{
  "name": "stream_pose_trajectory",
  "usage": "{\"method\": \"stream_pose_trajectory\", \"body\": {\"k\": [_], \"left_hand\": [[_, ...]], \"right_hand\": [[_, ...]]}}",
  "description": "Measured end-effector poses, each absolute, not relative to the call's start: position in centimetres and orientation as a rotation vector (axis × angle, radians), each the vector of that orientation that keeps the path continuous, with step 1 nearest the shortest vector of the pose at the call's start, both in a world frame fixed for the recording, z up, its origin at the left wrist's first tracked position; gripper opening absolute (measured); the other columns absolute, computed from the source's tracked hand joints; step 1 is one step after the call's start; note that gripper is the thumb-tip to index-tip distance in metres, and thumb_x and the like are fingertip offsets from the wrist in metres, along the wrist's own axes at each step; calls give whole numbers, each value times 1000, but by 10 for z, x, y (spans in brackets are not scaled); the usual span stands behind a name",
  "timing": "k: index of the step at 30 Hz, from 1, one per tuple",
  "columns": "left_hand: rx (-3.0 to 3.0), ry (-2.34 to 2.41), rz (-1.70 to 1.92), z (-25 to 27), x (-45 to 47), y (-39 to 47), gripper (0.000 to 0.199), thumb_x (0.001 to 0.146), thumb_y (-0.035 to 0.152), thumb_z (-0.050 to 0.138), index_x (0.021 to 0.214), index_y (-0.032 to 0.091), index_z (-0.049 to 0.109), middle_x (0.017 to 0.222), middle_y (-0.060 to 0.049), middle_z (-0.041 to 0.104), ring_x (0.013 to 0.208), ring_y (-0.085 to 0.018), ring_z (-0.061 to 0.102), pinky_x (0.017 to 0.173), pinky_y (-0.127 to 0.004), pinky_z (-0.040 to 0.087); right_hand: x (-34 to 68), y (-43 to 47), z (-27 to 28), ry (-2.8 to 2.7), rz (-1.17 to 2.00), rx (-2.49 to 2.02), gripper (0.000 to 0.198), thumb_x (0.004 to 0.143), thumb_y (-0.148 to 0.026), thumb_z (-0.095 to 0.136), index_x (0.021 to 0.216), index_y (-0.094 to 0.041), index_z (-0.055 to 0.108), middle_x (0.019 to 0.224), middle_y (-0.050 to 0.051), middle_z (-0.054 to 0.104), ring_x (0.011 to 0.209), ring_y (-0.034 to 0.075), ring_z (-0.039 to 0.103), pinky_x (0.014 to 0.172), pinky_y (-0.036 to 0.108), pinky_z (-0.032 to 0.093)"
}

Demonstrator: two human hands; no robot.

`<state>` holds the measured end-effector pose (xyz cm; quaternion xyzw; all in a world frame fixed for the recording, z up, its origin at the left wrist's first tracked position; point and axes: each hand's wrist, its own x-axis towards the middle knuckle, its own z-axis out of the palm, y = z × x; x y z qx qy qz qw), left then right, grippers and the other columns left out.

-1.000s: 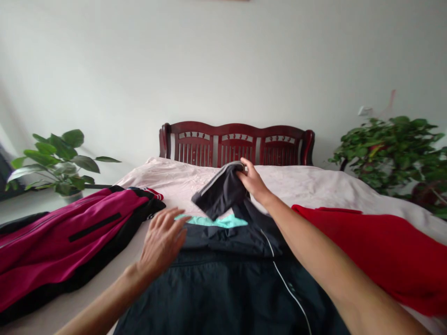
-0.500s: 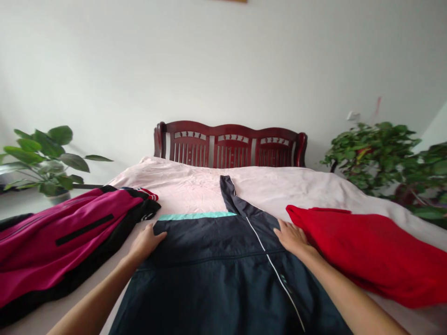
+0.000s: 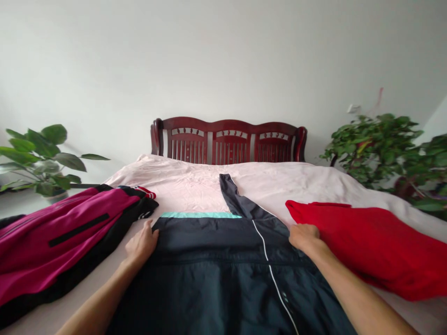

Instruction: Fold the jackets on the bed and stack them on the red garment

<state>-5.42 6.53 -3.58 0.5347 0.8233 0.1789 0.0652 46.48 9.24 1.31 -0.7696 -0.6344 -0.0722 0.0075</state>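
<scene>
A dark navy jacket [image 3: 209, 279] with white piping lies spread on the bed in front of me, a teal strip along its far edge. One sleeve [image 3: 244, 204] points away toward the headboard. My left hand [image 3: 142, 242] is closed at the jacket's far left corner, its fingertips partly hidden by the cloth. At the right edge, beside the sleeve's base, my right hand [image 3: 304, 236] is closed on the fabric. Both hands pinch opposite sides of the jacket.
A magenta and black jacket [image 3: 80, 232] lies to the left, and folded red clothing [image 3: 370, 246] to the right. The pale pink bedsheet [image 3: 188, 190] runs back to a dark red wooden headboard [image 3: 230, 139]. Potted plants [image 3: 377, 149] flank the bed.
My fingers, earlier spread on the jacket, have closed on its edges. The right hand has shifted slightly right, and the far part of the jacket looks pulled flatter and straighter.
</scene>
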Motion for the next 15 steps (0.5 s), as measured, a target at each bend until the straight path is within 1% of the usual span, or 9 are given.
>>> {"method": "stream_pose_trajectory", "body": {"k": [2,4,7,9,10,11,12,15], "left_hand": [[1609,2495,533,-40,-51,64,58,95,47,35,145,20,39,134,-18,63,119,-38,61,91,-50,49],[1605,2505,523,-41,-50,62,57,95,48,33,145,22,40,135,-16,62,119,-38,61,91,-49,49],[1594,2539,497,-38,-50,60,56,95,48,33,144,23,41,137,-15,61,119,-36,61,91,-47,50],[1591,2560,476,-36,-49,59,55,95,48,34,144,24,43,136,-15,62,118,-35,63,89,-45,51],[1589,2567,471,-35,-49,59,55,94,49,34,143,25,44,135,-14,63,117,-34,63,88,-45,51],[1583,2574,469,-34,-48,58,56,94,50,35,143,25,44,133,-14,64,115,-34,64,87,-44,51],[1575,2581,471,-34,-48,58,56,94,51,35,143,25,45,131,-14,65,114,-34,65,86,-44,52],[1519,2599,464,-31,-46,57,59,93,55,35,142,25,46,130,-15,66,114,-35,65,86,-45,51]], "right_hand": [[451,101,16,-2049,-336,-2329,32,85,-19,50,105,-9,72,105,27,67,107,39,60,89,52,42],[429,113,18,-2162,-415,-2176,38,90,-18,43,119,-11,67,119,23,64,116,35,56,97,49,38],[391,136,14,-2359,-451,-1850,46,96,-22,37,140,-23,52,144,11,53,132,25,44,110,39,30],[372,152,6,-2473,-360,-1730,49,99,-31,37,148,-29,41,157,3,38,143,22,29,116,37,20],[367,160,1,-2505,-279,-1752,50,99,-36,36,149,-31,39,159,1,34,146,21,24,118,39,18],[366,168,-4,-2513,-187,-1825,50,100,-39,34,149,-32,38,160,0,33,147,22,23,118,43,17],[367,175,-9,-2493,-99,-1934,49,100,-40,32,148,-33,40,160,0,34,147,24,25,117,48,19],[380,189,-18,-2358,22,-2199,49,100,-40,27,143,-29,47,156,7,40,140,30,39,109,58,29]]}}
